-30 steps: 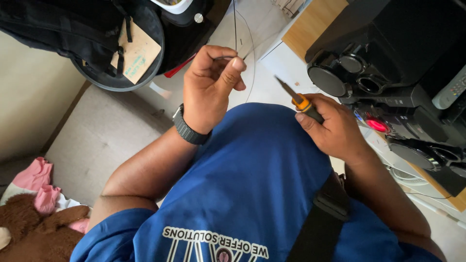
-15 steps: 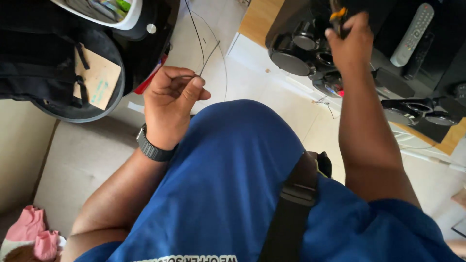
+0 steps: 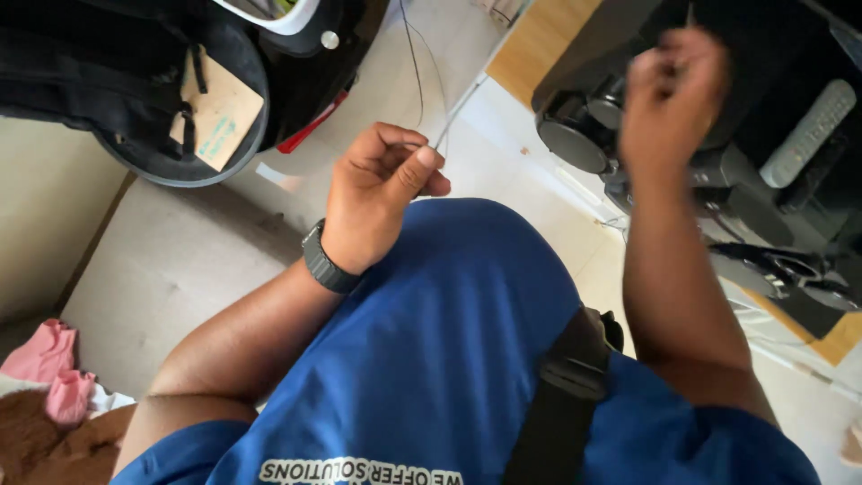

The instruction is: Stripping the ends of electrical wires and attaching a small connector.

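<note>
My left hand (image 3: 382, 193), with a black watch on its wrist, hovers over my blue shirt and pinches a thin wire (image 3: 422, 72) between thumb and forefinger. The wire runs up toward the top of the view. My right hand (image 3: 669, 99) is raised and blurred in front of a black stereo unit (image 3: 772, 81). Its fingers are closed around a screwdriver, of which only the thin shaft (image 3: 690, 13) shows above the fist.
A black backpack (image 3: 99, 72) with a cardboard tag (image 3: 215, 112) and a black helmet (image 3: 314, 54) lie at the top left. A grey remote (image 3: 808, 135) rests on the stereo. Pink cloth (image 3: 45, 364) and brown fur sit at the bottom left. A black strap crosses my chest.
My right hand has risen from beside my lap up to the stereo, carrying the screwdriver. My left hand keeps pinching the wire and has dropped slightly in the view.
</note>
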